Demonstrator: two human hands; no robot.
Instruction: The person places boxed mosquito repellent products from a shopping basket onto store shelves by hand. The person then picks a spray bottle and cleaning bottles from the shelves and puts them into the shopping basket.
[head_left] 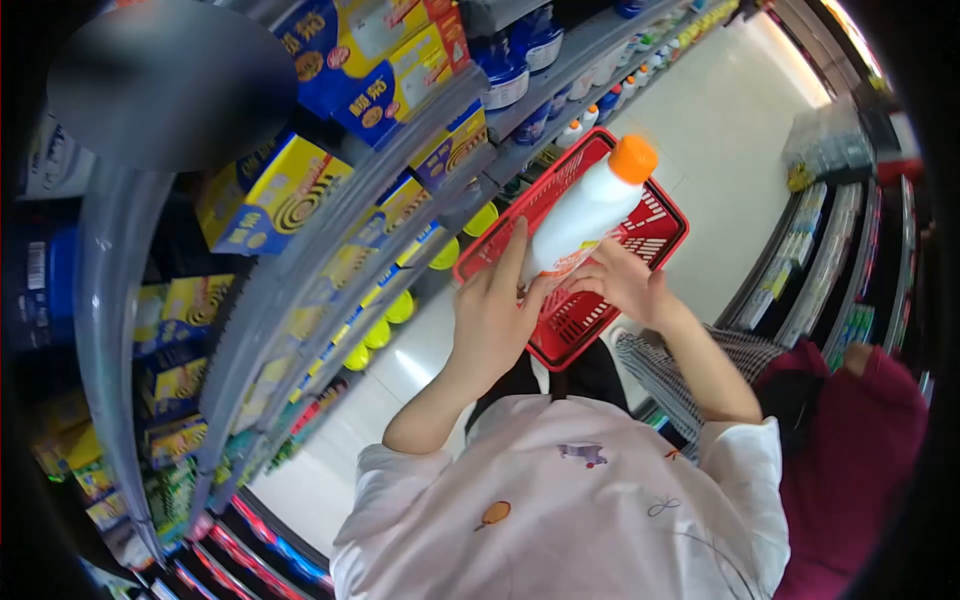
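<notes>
A white plastic bottle (588,212) with an orange cap (633,159) is tilted, its cap end pointing up and away from me. My left hand (492,305) grips the lower part of the bottle, with fingers along its side and the thumb near its base. On the other side, my right hand (622,284) has its bent fingers against the bottle near its orange and yellow label. Below both hands is a red shopping basket (662,218) with slotted walls. The bottle and my hands cover part of its inside.
Shelves on the left hold yellow and blue boxes (283,195) with spiral prints. Yellow-green round items (399,307) line the lower shelf. At the right, a person in a maroon sleeve (860,450) stands close, near a checked cloth (690,352). More shelves (800,270) lie beyond.
</notes>
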